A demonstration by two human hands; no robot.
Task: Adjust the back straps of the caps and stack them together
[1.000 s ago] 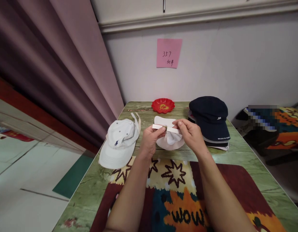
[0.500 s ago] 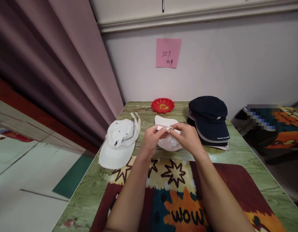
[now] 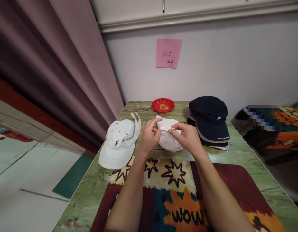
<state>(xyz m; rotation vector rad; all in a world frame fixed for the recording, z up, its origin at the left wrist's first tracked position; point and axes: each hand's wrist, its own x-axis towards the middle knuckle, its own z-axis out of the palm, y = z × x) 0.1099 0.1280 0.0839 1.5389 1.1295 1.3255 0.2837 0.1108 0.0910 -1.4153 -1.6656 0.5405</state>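
Note:
A pale cap (image 3: 170,144) lies at the middle of the table, its back strap between my hands. My left hand (image 3: 151,135) is at the strap's left end, thumb and fingertips closed on it, the index finger raised. With thumb and fingers, my right hand (image 3: 187,135) pinches the strap's right part near a small metal buckle. To the left sits a white cap (image 3: 120,138) with a small dark logo and two loose strap ends sticking up. A stack of caps stands on the right, a navy cap (image 3: 209,117) on top.
A red scalloped dish (image 3: 162,105) is at the table's back edge. A patterned mat (image 3: 174,193) covers the front of the green table (image 3: 88,190). Behind is a wall with a pink note (image 3: 168,53); a purple curtain (image 3: 91,58) hangs at left.
The fingers of my left hand have loosened and lifted, and the hand has shifted slightly left. My right hand has barely moved and still pinches the strap.

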